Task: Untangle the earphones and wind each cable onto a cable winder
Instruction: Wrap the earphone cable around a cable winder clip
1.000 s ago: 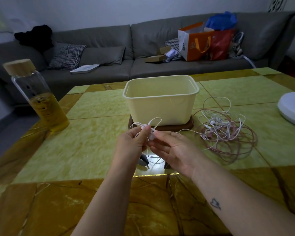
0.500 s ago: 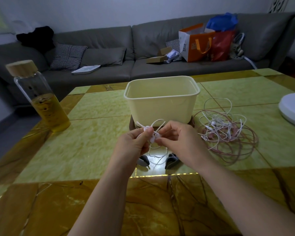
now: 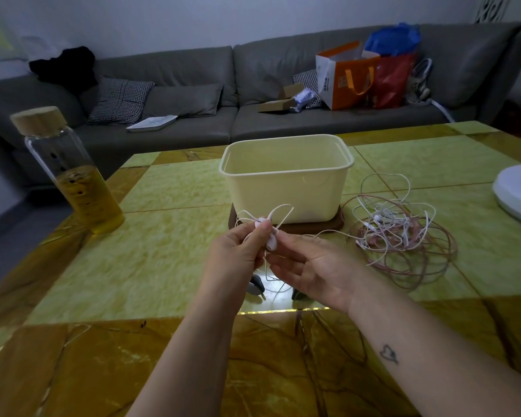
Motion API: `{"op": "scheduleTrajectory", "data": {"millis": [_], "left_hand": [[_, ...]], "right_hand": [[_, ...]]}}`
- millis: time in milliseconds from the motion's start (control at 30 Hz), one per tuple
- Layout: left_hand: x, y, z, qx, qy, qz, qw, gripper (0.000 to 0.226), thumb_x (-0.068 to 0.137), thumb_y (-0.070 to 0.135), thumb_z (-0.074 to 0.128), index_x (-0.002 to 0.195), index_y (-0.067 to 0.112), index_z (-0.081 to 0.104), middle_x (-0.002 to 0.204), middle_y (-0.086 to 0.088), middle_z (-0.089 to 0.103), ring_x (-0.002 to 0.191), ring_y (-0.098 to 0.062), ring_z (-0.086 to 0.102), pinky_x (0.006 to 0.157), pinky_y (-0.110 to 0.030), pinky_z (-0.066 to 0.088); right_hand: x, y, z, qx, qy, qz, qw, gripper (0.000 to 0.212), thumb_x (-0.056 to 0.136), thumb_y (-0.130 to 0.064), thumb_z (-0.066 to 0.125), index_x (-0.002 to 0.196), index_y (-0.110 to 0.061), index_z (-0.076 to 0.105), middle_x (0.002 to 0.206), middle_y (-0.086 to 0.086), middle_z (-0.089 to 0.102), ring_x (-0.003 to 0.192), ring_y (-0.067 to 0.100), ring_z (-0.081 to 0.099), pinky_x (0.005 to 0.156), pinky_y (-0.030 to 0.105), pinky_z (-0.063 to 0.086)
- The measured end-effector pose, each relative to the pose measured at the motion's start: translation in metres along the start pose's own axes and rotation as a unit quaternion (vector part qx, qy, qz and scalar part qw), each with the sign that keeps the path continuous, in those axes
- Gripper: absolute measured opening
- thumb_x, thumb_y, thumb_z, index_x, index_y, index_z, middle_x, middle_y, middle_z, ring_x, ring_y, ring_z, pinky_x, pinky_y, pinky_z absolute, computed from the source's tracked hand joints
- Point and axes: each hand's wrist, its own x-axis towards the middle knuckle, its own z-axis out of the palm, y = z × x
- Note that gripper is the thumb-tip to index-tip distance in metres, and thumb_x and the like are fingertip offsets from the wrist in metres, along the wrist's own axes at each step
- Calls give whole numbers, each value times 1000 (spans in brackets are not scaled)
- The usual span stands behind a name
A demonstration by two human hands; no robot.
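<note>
White earphones [image 3: 272, 242] sit in the left hand [image 3: 241, 251], pinched between thumb and fingertips above the table [image 3: 163, 266], their thin cable looping up toward the cream tub [image 3: 286, 188] and hanging down below the fingers. The right hand [image 3: 310, 270] lies palm up with fingers nearly straight, gripping nothing, its fingertips just beside the earbuds. Two grey cable winders [image 3: 257, 286] rest on the table under the hands, partly hidden. A tangle of white and pink cables [image 3: 400, 233] lies to the right of the tub. A glass bottle [image 3: 73, 176] stands far left.
</note>
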Motion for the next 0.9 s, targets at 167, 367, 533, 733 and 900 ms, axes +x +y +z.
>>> {"op": "scheduleTrajectory", "data": {"millis": [167,367,533,733,900], "left_hand": [[1,1,3,16,-2,13,1000,33,76,52,63,83,21,74,78,-10,55,67,-22,43,57,-29,40],[0,1,4,13,-1,22,1000,30,77,52,62,84,26,76,69,-3,53,57,-21,41,54,-28,39],[-2,0,5,3,-5,28,1000,25,80,50,62,84,32,78,82,-7,51,55,-8,32,50,-24,29],[-1,-1,6,-2,11,27,1000,20,93,35,61,83,33,78,68,4,54,54,-9,33,47,-22,31],[1,0,4,-1,28,12,1000,16,93,34,61,91,28,76,67,9,63,45,-6,41,44,-20,33]], "right_hand": [[1,-2,-1,51,-2,33,998,21,68,-23,72,86,-13,79,81,3,71,66,12,69,60,22,58],[3,0,0,37,1,-47,998,29,65,-7,70,94,-6,70,77,6,73,66,14,70,61,22,57],[8,5,-2,-62,56,-158,984,30,73,-2,74,100,-7,64,87,4,74,81,14,71,77,27,57],[9,6,-4,-142,74,-182,970,29,72,-8,78,98,-11,66,91,5,74,86,18,71,81,31,56],[4,-2,-2,13,18,-82,996,17,77,-11,69,93,-8,65,79,8,72,68,21,68,62,26,58]]}}
